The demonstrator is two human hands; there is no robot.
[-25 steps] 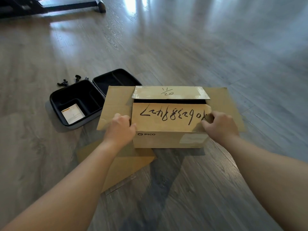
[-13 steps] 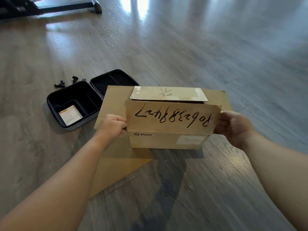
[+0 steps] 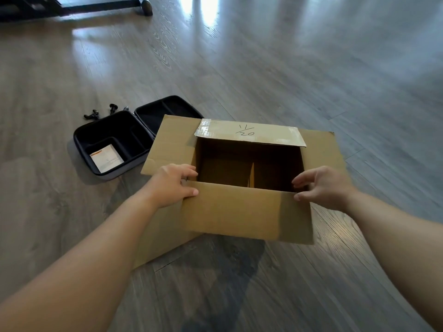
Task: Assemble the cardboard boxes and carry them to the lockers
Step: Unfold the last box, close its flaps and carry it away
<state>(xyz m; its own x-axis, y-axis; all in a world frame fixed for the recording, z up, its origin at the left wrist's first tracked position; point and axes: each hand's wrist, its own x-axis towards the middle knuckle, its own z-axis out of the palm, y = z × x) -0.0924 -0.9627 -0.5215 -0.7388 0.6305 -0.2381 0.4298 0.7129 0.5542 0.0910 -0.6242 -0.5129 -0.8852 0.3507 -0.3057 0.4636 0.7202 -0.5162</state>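
Note:
A brown cardboard box [image 3: 247,212] stands open on the wood floor, its dark inside showing. Its near flap is folded outward toward me. The far flap [image 3: 249,133], taped and marked "11/20", leans back, and the side flaps lie spread out. My left hand [image 3: 171,185] grips the near flap's left corner at the fold, thumb on the flap and fingers over the rim. My right hand [image 3: 323,188] pinches the right corner the same way, fingers loosely curled. A flat sheet of cardboard [image 3: 155,238] lies under the box at its left.
An open black hard case [image 3: 110,133] with a white card [image 3: 106,158] inside lies left of the box. A few small black screws [image 3: 112,108] lie behind it. A black stand foot [image 3: 100,6] crosses the far left. Bare floor stretches right and ahead.
The near flap with the handwritten number, which lay over the opening, has been swung up and outward toward me. Both hands moved with it to its corners, and the view came closer.

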